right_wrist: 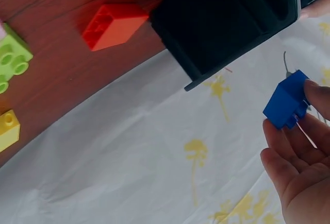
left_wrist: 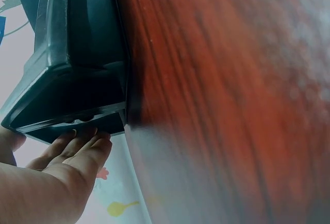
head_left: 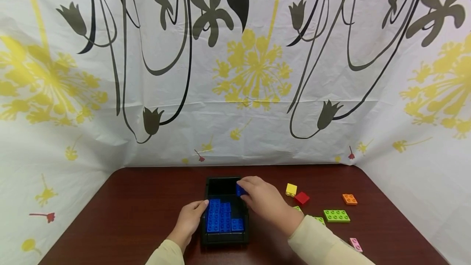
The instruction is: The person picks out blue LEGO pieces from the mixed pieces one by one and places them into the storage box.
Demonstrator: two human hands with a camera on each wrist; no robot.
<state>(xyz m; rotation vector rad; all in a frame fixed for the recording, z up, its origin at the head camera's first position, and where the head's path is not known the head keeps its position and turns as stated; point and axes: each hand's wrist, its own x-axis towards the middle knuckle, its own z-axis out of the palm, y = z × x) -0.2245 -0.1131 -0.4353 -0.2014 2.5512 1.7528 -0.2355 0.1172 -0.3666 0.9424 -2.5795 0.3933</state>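
Note:
A black tray sits on the dark wooden table, with several blue bricks packed in its near part. My right hand hovers over the tray's far right corner and pinches a small blue brick in its fingertips; in the right wrist view that blue brick shows beside the black tray. My left hand rests against the tray's left wall with straight fingers laid along the black tray.
To the right of the tray lie loose bricks: a yellow one, a red one, an orange plate, a green plate and a pink plate. A flowered curtain backs the table.

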